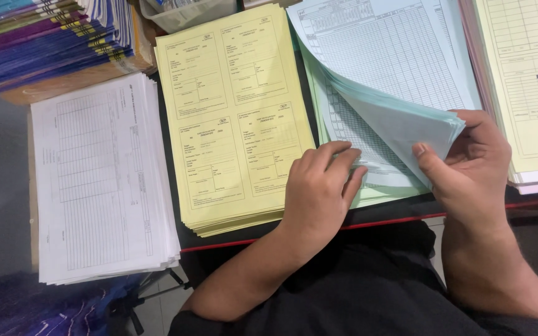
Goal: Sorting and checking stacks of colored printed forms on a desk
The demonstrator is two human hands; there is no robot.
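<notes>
On a dark desk (244, 239) crowded with paper stacks, our right hand (474, 165) pinches up a corner of the blue sheets (400, 118), while our left hand (319, 186) rests flat, fingers loosely bent, holding the pile below, beside yellow forms (231, 118).

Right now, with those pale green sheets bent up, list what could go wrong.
1. The right hand pinches a thick lifted corner of the pale green paper sheets; they may crease or slip free.
2. The left hand presses only the lower sheets, so the stack may shift.
3. The yellow form stack overhangs the red-edged table.
</notes>
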